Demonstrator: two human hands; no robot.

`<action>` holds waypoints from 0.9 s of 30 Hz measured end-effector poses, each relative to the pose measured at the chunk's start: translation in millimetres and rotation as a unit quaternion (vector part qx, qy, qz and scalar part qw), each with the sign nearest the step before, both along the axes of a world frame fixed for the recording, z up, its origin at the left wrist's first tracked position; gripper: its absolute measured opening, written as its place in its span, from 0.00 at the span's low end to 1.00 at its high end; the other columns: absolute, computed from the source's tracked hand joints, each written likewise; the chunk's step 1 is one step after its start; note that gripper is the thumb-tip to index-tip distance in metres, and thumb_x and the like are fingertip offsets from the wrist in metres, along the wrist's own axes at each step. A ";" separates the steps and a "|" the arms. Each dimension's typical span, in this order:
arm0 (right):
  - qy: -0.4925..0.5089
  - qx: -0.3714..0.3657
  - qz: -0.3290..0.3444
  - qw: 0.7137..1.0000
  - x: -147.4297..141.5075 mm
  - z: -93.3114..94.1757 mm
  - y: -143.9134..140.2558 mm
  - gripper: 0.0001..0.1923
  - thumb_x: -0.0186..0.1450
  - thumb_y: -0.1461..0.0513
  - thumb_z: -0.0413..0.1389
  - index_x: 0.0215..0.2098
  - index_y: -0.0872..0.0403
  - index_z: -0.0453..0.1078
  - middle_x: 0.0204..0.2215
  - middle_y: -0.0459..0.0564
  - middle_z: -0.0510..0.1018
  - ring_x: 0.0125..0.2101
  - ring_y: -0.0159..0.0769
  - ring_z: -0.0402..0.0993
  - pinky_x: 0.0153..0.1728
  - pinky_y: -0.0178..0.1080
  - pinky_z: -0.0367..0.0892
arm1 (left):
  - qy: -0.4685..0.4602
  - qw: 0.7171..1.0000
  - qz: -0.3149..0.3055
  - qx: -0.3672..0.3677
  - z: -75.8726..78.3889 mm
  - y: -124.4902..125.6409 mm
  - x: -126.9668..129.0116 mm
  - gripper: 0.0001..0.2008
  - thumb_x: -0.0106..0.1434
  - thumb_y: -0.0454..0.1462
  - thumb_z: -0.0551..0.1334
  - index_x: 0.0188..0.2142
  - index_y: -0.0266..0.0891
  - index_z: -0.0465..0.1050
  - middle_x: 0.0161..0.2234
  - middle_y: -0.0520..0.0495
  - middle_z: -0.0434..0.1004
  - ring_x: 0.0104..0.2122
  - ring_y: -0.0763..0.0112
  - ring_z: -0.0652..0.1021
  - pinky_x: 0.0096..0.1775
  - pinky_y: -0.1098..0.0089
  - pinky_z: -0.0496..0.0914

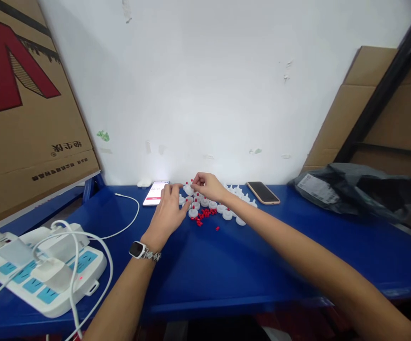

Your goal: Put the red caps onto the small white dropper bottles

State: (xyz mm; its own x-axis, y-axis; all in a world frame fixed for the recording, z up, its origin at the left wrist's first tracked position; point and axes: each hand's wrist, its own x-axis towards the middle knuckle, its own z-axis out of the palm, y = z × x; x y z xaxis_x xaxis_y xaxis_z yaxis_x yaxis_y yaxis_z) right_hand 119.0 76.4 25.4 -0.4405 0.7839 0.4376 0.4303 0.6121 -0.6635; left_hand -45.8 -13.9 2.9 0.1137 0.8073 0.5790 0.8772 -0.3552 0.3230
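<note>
My left hand [169, 207], with a watch [138, 249] on the wrist, reaches to the left side of a group of white nozzle caps [193, 213]. Its thumb and fingers are apart around a few of them. Fingertips pinched, my right hand [208, 186] is over the back of the group, beside a white cap with a red tip [188, 190]. What the pinch holds is hidden. Small red tips [205, 214] lie loose in front of the caps, one red tip [217, 228] apart from the others. Several white caps carry red tips; others on the right have bare nozzles.
A lit phone [156, 193] lies left of the caps, a dark phone [263, 192] right. A power strip [97, 270] with plugs and white cables takes up the left front of the blue table [234, 274]. A grey plastic bag [358, 189] lies at right; a cardboard box [31, 128] stands left.
</note>
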 end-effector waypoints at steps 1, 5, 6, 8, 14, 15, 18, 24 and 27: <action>0.036 -0.016 0.010 0.999 7.4 -2.1 -10.1 0.04 0.61 0.62 0.57 0.31 0.55 0.67 0.25 0.46 0.77 0.26 0.31 0.73 0.29 0.33 0.65 | -0.003 1.000 -0.021 0.011 -0.2 -0.5 3.5 0.22 0.66 0.42 0.59 0.57 0.38 0.60 0.52 0.38 0.65 0.52 0.54 0.69 0.53 0.56 0.66; 0.103 -0.058 0.040 0.992 32.9 -15.3 -48.1 0.08 0.64 0.58 0.56 0.32 0.54 0.66 0.27 0.47 0.78 0.28 0.33 0.74 0.30 0.34 0.66 | 0.014 0.992 -0.116 -0.044 -3.2 -3.6 16.9 0.20 0.67 0.45 0.57 0.56 0.41 0.62 0.48 0.41 0.70 0.48 0.56 0.72 0.49 0.56 0.68; 0.102 -0.057 0.036 0.992 38.8 -18.6 -56.4 0.09 0.65 0.57 0.55 0.33 0.54 0.66 0.27 0.47 0.78 0.28 0.33 0.74 0.30 0.35 0.65 | 0.020 0.988 -0.139 -0.066 -4.4 -4.1 19.1 0.17 0.68 0.45 0.55 0.54 0.41 0.64 0.45 0.42 0.72 0.47 0.57 0.72 0.48 0.57 0.69; 0.074 -0.029 0.012 0.997 51.6 -23.6 -72.1 0.08 0.68 0.57 0.52 0.37 0.54 0.66 0.29 0.47 0.78 0.29 0.33 0.73 0.32 0.36 0.65 | 0.027 0.980 -0.174 -0.097 -6.6 -4.4 21.6 0.15 0.69 0.44 0.54 0.51 0.42 0.67 0.43 0.43 0.73 0.44 0.59 0.73 0.46 0.59 0.69; -0.216 0.156 -0.004 0.964 88.0 -30.6 -107.6 0.09 0.68 0.57 0.53 0.43 0.53 0.68 0.38 0.52 0.76 0.42 0.41 0.69 0.45 0.45 0.60 | 0.035 0.974 -0.199 -0.105 -9.6 -3.5 22.2 0.15 0.68 0.44 0.55 0.49 0.41 0.69 0.42 0.43 0.74 0.44 0.58 0.73 0.47 0.59 0.68; -0.251 0.165 0.006 0.954 90.6 -31.8 -110.1 0.09 0.69 0.57 0.53 0.44 0.53 0.69 0.40 0.53 0.75 0.42 0.42 0.68 0.45 0.45 0.60 | 0.035 0.974 -0.200 -0.104 -9.8 -3.4 22.1 0.15 0.68 0.45 0.55 0.49 0.41 0.69 0.43 0.43 0.75 0.45 0.58 0.73 0.47 0.59 0.68; -0.293 0.170 0.022 0.941 91.5 -36.1 -110.7 0.08 0.71 0.59 0.50 0.42 0.53 0.69 0.39 0.53 0.74 0.41 0.40 0.67 0.44 0.44 0.59 | 0.032 0.974 -0.195 -0.110 -9.9 -2.7 20.8 0.15 0.68 0.45 0.55 0.50 0.41 0.69 0.43 0.43 0.74 0.44 0.59 0.73 0.47 0.59 0.68; -0.168 0.125 0.016 0.978 78.0 -37.1 -93.5 0.06 0.69 0.60 0.52 0.36 0.54 0.68 0.35 0.50 0.76 0.38 0.38 0.70 0.43 0.43 0.61 | 0.036 0.974 -0.192 -0.112 -9.3 -1.0 17.1 0.16 0.68 0.44 0.54 0.50 0.40 0.69 0.42 0.42 0.74 0.43 0.59 0.74 0.46 0.58 0.69; 0.041 -0.017 0.000 0.999 66.2 -32.8 -78.8 0.08 0.67 0.57 0.53 0.35 0.54 0.67 0.30 0.48 0.77 0.31 0.34 0.72 0.35 0.39 0.64 | 0.017 0.976 -0.187 -0.110 -10.0 -1.3 17.3 0.17 0.68 0.46 0.54 0.51 0.40 0.68 0.44 0.41 0.74 0.44 0.59 0.74 0.47 0.58 0.70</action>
